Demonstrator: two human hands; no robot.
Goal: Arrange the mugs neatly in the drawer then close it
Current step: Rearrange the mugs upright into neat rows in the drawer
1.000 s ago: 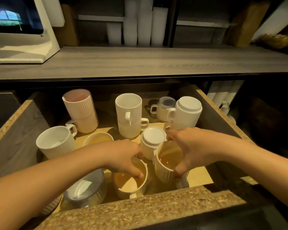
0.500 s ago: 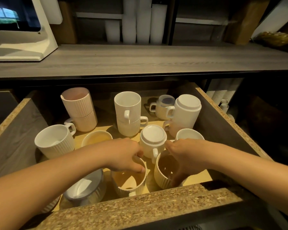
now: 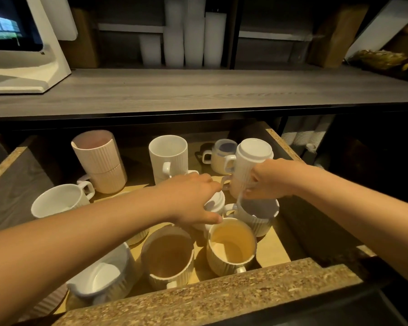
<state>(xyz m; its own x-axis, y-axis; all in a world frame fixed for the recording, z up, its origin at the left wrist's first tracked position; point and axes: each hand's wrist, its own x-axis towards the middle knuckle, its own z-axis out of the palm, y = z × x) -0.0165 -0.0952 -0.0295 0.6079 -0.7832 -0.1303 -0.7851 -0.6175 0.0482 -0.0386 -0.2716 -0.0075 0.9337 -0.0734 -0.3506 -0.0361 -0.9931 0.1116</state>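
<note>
Looks down into an open drawer (image 3: 198, 300) crowded with ribbed mugs, both bare forearms reaching in from the near side.

Grips, with the right hand (image 3: 270, 182), an upturned white mug (image 3: 252, 158) at the far right of the drawer, fingers curled round its ribbed side, base up; shows a second handle just below the first, so possibly two nested, blurred and hard to tell.

Clasps, with the left hand (image 3: 191, 201), a smaller upturned mug (image 3: 216, 201) mid-drawer, fingers bent over its base, thumb at its near side; hides most of that mug.

At least twelve mugs countable:
- a pink stack (image 3: 99, 161) of two, far left;
- a white stack (image 3: 169, 156) of two, far centre;
- one small far mug (image 3: 222, 156);
- one upright mug (image 3: 260, 216) just beneath the right hand;
- two cream mugs (image 3: 231, 245) upright at the near edge;
- one tipped mug (image 3: 104, 278), near left;
- one white mug (image 3: 59, 201), left;
- the two held.

Further ribbed pieces under the left forearm, mostly hidden.

Above the drawer, a grey shelf (image 3: 198, 90); on it, four columns of white cups (image 3: 193, 43), tops cut off.
</note>
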